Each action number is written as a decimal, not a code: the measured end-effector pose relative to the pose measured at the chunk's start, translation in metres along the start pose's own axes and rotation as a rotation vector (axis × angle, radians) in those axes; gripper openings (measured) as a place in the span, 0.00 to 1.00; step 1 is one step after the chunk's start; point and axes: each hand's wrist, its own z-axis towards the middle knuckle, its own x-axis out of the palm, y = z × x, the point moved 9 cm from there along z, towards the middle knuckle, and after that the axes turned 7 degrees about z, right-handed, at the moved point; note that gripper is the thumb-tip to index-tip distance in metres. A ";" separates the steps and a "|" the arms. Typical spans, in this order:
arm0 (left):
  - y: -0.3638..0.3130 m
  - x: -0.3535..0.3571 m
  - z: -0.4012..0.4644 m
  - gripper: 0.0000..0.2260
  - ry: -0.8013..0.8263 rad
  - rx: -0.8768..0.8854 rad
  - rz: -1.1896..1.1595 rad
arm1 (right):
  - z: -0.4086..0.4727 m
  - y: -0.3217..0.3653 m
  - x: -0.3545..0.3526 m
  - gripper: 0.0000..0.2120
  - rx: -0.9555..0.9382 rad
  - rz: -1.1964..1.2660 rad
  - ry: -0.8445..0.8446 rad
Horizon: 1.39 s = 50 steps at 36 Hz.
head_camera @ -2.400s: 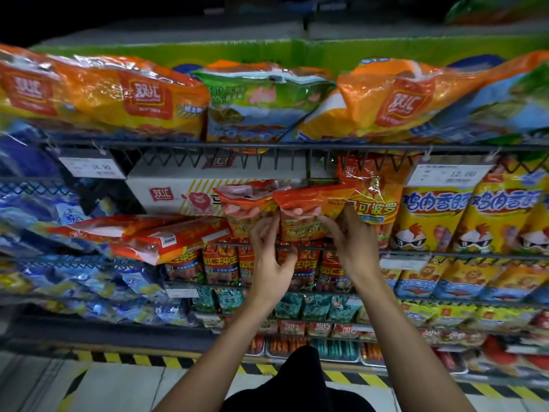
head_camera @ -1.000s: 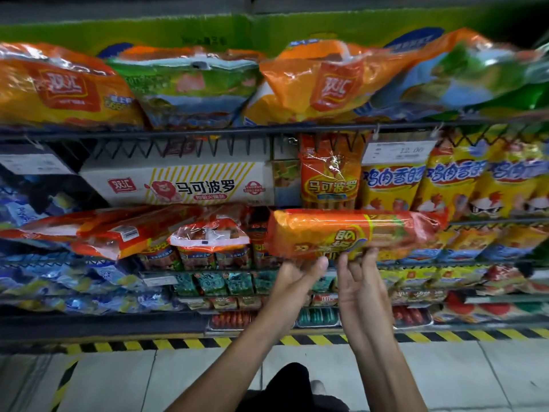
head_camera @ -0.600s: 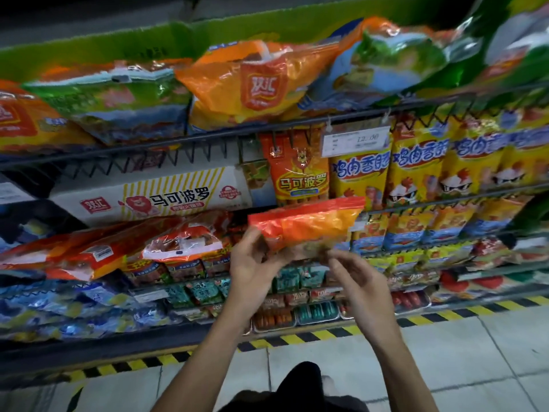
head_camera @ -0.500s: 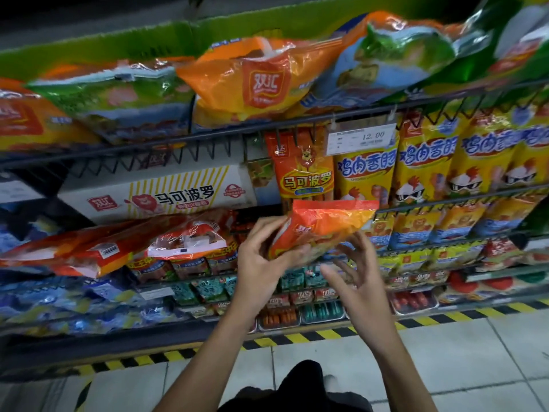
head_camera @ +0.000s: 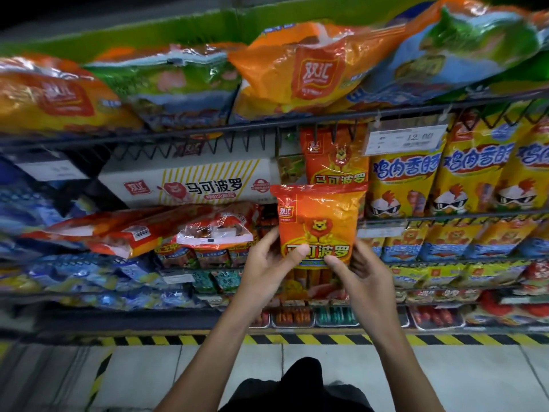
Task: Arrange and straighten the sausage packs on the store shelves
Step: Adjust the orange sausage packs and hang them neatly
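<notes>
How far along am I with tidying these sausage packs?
Done: the yellow chicken sausage packs stand upright in a neat row. In hand: your left hand and right hand hold an orange lion pack upright, just below a matching pack on the shelf. Left: the red packs lying slanted and overlapping still need straightening.

2 bare forearms (head_camera: pixel 392 337) without sleeves, and dark black clothing (head_camera: pixel 297 388) at the bottom edge.

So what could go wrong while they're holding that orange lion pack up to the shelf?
The orange lion pack is glossy and held only near its lower part by the left hand and right hand, so it might slip. Pushing it in could also knock the matching pack hanging behind it.
</notes>
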 end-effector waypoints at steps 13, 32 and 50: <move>0.002 -0.002 0.004 0.18 -0.169 0.107 0.103 | 0.033 0.018 0.026 0.19 -0.081 -0.136 0.134; -0.018 -0.015 0.032 0.19 -0.390 0.254 0.015 | 0.073 0.050 0.044 0.16 -0.349 -0.325 0.154; 0.002 -0.017 0.060 0.27 -0.298 0.289 0.296 | 0.085 -0.003 0.051 0.12 -0.263 -0.188 0.008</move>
